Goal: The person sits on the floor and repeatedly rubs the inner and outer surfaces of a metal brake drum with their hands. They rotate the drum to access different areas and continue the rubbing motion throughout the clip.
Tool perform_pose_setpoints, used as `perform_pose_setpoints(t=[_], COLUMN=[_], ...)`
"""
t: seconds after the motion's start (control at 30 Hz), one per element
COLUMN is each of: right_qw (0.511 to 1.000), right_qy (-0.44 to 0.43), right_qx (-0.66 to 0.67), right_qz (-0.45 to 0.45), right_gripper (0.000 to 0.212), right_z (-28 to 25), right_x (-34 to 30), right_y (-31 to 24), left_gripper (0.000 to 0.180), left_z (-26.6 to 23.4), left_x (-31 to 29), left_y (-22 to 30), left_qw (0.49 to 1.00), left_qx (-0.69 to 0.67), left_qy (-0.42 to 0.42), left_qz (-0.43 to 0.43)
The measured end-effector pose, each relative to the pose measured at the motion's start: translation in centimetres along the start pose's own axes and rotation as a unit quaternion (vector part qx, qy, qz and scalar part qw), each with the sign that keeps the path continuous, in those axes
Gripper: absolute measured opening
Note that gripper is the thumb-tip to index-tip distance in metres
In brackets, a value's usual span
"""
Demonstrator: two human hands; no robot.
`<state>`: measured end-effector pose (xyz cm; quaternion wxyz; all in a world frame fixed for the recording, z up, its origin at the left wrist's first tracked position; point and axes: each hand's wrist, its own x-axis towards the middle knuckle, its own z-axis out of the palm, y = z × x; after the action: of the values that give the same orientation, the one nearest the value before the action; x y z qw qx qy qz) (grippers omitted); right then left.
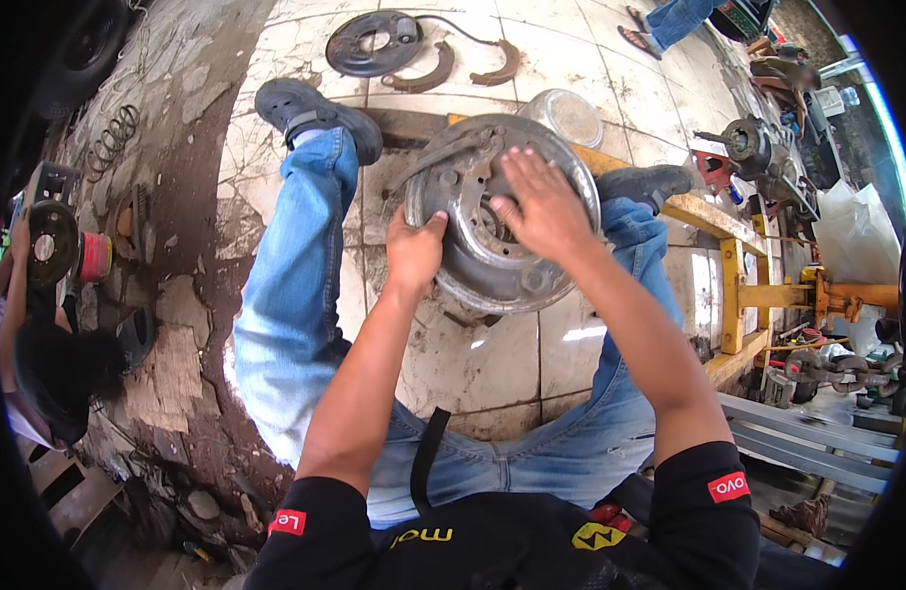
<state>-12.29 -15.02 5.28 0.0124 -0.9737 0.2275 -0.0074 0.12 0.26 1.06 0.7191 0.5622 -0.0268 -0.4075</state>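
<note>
A large round brake backing plate [492, 270], grey and worn with a hole at its centre, is held up between my knees. My left hand [415, 248] grips its left rim, thumb on the face and fingers out of sight behind. Flat across the upper right of the face lies my right hand [545, 205], fingers stretched out and touching the metal. Just beyond the plate stands a round clear tub [568, 116]. Farther off on the tiles are a dark backing plate [360, 44] with a cable and two curved brake shoes [428, 71].
A yellow metal frame [733, 295] stands at my right, near grey metal slats [807, 438]. Tools and car parts crowd the far right. On the left, another person holds a round part [50, 246]; a coil spring [114, 143] lies farther off. Someone's feet [640, 37] show at the top.
</note>
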Motion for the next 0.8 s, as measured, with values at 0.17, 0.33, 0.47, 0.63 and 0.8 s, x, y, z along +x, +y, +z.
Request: perform_pose_setpoints(t=[0.17,0.33,0.47,0.63,0.8], right_qw=[0.994,0.997,0.999,0.994,0.996], right_qy=[0.001,0.001,-0.025,0.037,0.023], right_qx=[-0.048,-0.042,-0.043,-0.045,0.031], right_qz=[0.094,0.070,0.021,0.097,0.077], right_gripper=[0.076,0.077,0.078,0.076,0.077], right_z=[0.8,0.9,-0.1,0.4,-0.2], right_x=[0.8,1.0,0.6,1.0,0.5], right_y=[-0.7,0.9,-0.4,-0.1,2.2], left_gripper=[0.039,0.037,0.038,0.040,0.042], left_z=[0.9,0.8,0.5,0.8,0.5], left_x=[-0.7,-0.3,-0.1,0.0,-0.2], left_y=[1.3,0.6,0.5,0.3,0.0], left_qw=[1.000,1.000,1.000,1.000,1.000], left_qx=[-0.018,-0.005,-0.016,0.004,-0.012], left_qy=[0.014,-0.005,0.007,-0.003,0.002], left_qz=[-0.016,0.004,-0.007,0.010,-0.007])
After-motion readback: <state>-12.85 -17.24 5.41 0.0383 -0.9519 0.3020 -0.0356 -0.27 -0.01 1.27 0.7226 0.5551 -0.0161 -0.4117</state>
